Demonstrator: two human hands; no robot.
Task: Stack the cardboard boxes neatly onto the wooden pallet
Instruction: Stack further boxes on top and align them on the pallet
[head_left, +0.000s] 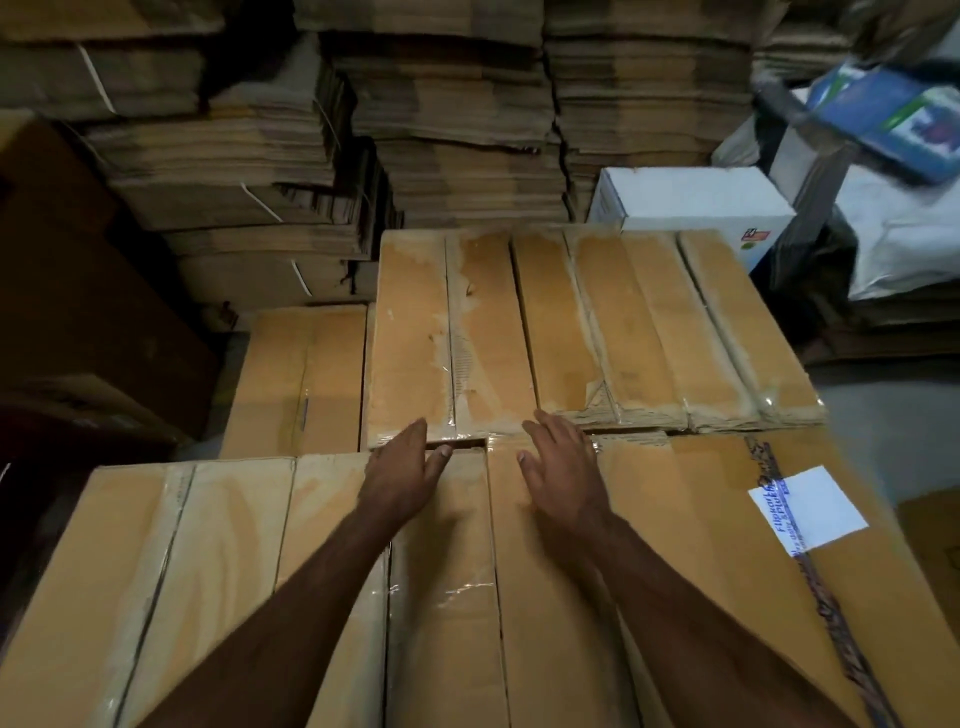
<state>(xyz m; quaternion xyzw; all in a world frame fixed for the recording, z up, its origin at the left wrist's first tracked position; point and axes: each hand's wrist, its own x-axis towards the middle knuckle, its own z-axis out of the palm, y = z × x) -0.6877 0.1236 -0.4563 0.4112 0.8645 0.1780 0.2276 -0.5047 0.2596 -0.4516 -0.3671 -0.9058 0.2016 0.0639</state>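
Taped brown cardboard boxes fill the view, laid flat side by side. A far row of boxes (613, 327) lies ahead, a near row (208, 561) lies under my arms, and a near right box (727, 519) carries a white label. My left hand (405, 467) and my right hand (561, 462) reach forward with straight fingers, their tips touching the near edge of the far left box (447, 332). Neither hand holds anything. The wooden pallet is hidden beneath the boxes.
A lower box (301, 379) lies at the left, beside the far row. Tall stacks of flattened cardboard (363, 130) stand behind. A white carton (696, 200) and blue packaging (883, 119) are at the back right. Bare floor (883, 441) shows to the right.
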